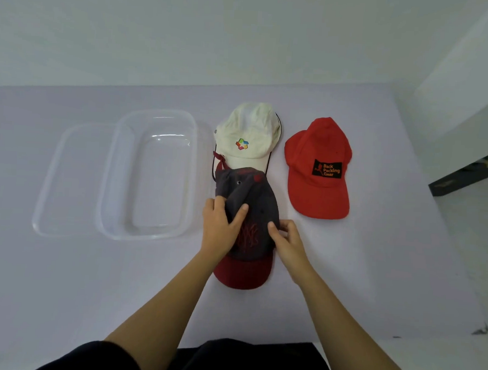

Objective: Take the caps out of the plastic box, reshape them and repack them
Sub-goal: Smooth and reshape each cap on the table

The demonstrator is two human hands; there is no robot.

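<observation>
Your lilac table (373, 260) carries it all. The clear plastic box (159, 181) sits on the left with nothing in it, ready for repacking, and its lid (69, 177) overlaps its left edge. The red cap (318, 188) lies right, set apart, crown rounded, so likely done. The white cap (248, 134) rests farther back. The grey cap (253, 202) overlaps its brim, nearest you for reach. Your left hand (221, 225) grips the crown's left fold and your right hand (288, 240) pinches the right side; you're reshaping that crumpled crown, I'd judge
</observation>
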